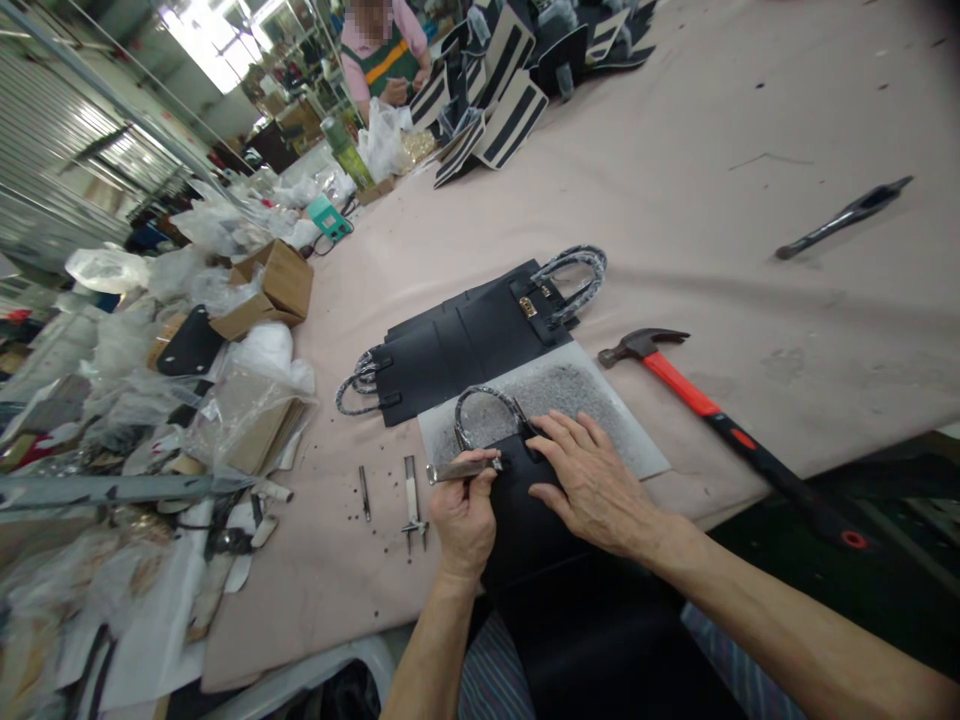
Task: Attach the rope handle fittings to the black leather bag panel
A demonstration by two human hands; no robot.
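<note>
A black leather bag panel [536,515] lies partly over a speckled pale board [600,400] and hangs down toward my lap. Its looped handle [474,393], wrapped in clear plastic, points away from me. My left hand [465,520] is closed around a metal hole punch [459,469], whose tip is at the panel near one handle end. My right hand [589,480] lies spread on the panel by the other handle end. Just beyond the board are stacked black bag panels [457,340] with wrapped handles and a gold-coloured clasp [529,307].
A claw hammer [697,400] with a red and black handle rests at the right. Calipers [412,500] and a thin metal rod [364,493] lie left of my hands. Cardboard boxes [274,285] and plastic bags crowd the left edge. A co-worker [382,60] sits beyond striped pieces [495,110].
</note>
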